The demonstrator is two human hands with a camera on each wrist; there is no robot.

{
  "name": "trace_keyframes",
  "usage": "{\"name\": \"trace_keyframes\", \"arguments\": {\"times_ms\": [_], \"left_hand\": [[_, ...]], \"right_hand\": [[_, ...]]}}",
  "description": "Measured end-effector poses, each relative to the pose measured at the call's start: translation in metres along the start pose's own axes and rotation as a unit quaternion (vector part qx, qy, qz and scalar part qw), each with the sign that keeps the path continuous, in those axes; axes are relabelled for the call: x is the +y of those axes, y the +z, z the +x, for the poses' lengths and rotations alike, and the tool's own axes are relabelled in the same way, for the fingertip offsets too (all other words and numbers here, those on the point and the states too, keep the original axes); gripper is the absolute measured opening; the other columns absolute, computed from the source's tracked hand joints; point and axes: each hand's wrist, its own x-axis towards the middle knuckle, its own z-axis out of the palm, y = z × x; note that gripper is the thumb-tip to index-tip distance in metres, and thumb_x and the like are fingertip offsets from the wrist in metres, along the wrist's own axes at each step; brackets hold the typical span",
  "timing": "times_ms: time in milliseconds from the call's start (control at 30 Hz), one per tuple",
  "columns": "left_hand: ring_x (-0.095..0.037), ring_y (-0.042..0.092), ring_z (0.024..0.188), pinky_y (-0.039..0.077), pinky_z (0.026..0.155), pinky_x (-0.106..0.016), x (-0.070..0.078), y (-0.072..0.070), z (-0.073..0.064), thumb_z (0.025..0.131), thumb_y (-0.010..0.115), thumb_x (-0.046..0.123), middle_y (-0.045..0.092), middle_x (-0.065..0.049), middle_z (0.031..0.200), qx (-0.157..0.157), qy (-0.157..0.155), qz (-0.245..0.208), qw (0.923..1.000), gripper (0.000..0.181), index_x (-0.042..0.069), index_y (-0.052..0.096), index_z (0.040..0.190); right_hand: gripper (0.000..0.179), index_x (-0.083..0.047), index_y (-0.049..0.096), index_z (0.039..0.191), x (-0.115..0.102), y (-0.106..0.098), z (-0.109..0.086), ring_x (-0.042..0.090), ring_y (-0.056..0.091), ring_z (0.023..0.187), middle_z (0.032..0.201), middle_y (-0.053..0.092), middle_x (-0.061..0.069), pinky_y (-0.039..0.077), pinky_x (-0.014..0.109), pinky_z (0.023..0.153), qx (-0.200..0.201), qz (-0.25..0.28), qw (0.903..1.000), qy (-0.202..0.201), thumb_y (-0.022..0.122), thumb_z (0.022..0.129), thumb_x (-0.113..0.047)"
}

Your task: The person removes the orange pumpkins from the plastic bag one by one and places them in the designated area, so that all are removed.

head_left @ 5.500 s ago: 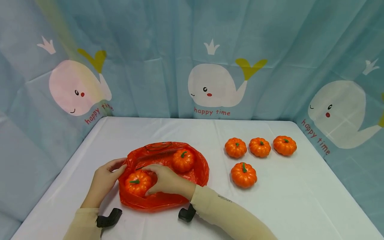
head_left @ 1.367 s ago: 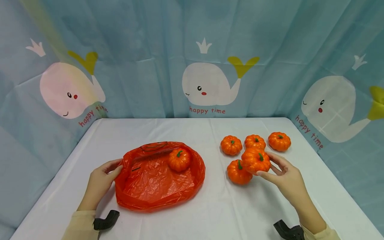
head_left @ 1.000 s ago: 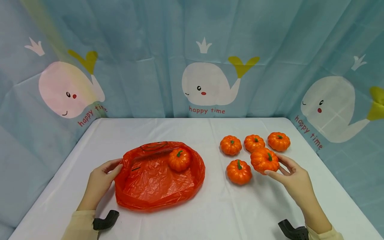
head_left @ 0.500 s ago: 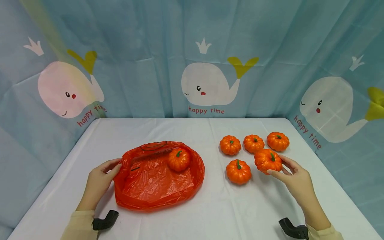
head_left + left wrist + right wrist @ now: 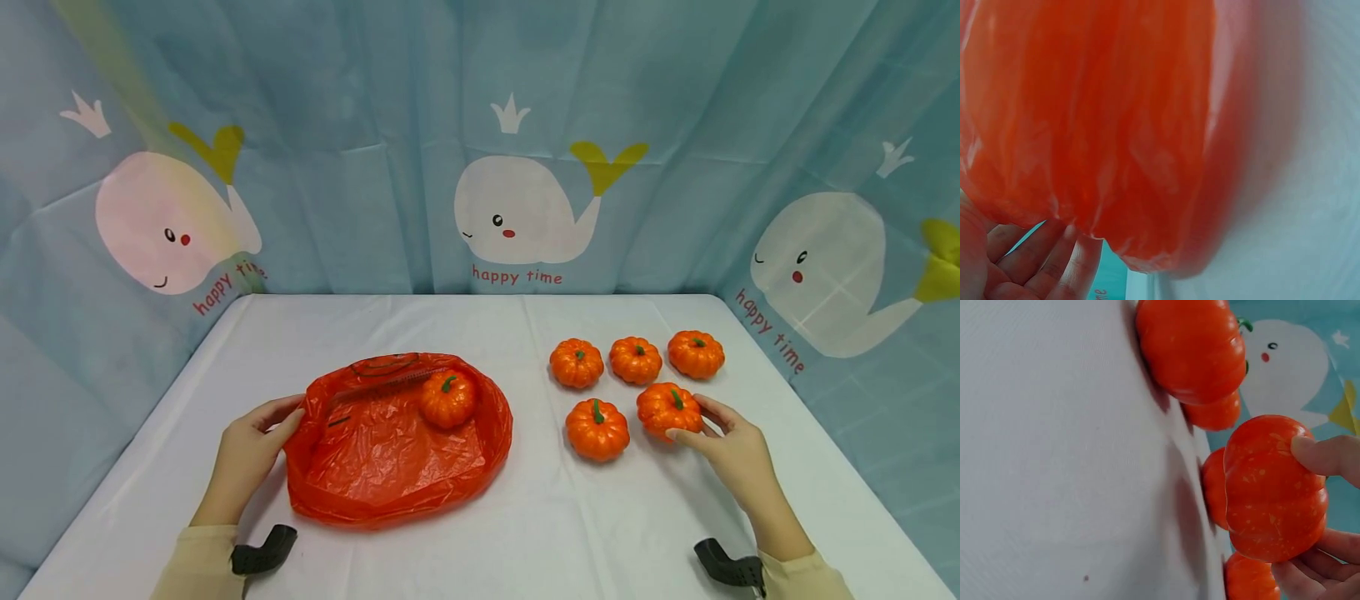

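Observation:
My right hand [image 5: 738, 454] grips a small orange toy pumpkin [image 5: 667, 408] between thumb and fingers, from its right side. In the right wrist view this pumpkin [image 5: 1275, 494] is a little above the white cloth, its shadow apart from it. On the left, my left hand [image 5: 251, 450] pinches the left rim of a red plastic bag [image 5: 382, 462], which lies with its mouth spread wide. One pumpkin [image 5: 447, 398] with a green stem sits inside the bag at its right. In the left wrist view the bag [image 5: 1097, 125] covers part of the fingers.
Another pumpkin [image 5: 597, 430] stands just left of the held one. Behind it three more pumpkins make a row: left [image 5: 577, 363], middle [image 5: 636, 360] and right [image 5: 696, 354]. A white cloth [image 5: 540, 533] covers the table, and a blue whale-print curtain [image 5: 360, 167] hangs around it.
My right hand has taken a pumpkin from the left part of the bag, carried it right past the others and lowered it towards the table. My left hand has stayed at the bag's rim.

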Motion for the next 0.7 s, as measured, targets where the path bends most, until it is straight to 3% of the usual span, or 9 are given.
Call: {"name": "trace_keyframes", "arguments": {"times_ms": [200,700], "left_hand": [[-0.042,0.051,0.129,0.06,0.088,-0.037,-0.001,0.0,0.0,0.101,0.052,0.046,0.058,-0.023,0.139,0.001,0.004,0.001,1.0,0.055,0.006,0.058,0.138],[-0.042,0.052,0.128,0.061,0.086,-0.037,-0.001,0.0,0.001,0.101,0.052,0.046,0.059,-0.023,0.138,0.003,0.009,0.005,0.9999,0.054,0.006,0.058,0.137]], "right_hand": [[0.085,0.004,0.032,0.152,0.007,0.0,0.006,0.041,0.03,0.146,0.157,0.034,0.027,0.035,0.041,0.109,-0.01,-0.015,0.9998,0.01,0.075,0.089,-0.033],[0.083,0.005,0.03,0.152,0.016,0.002,0.015,0.043,0.024,0.149,0.156,0.032,0.031,0.032,0.05,0.116,-0.019,-0.013,0.9993,0.03,0.074,0.09,-0.027]]}}
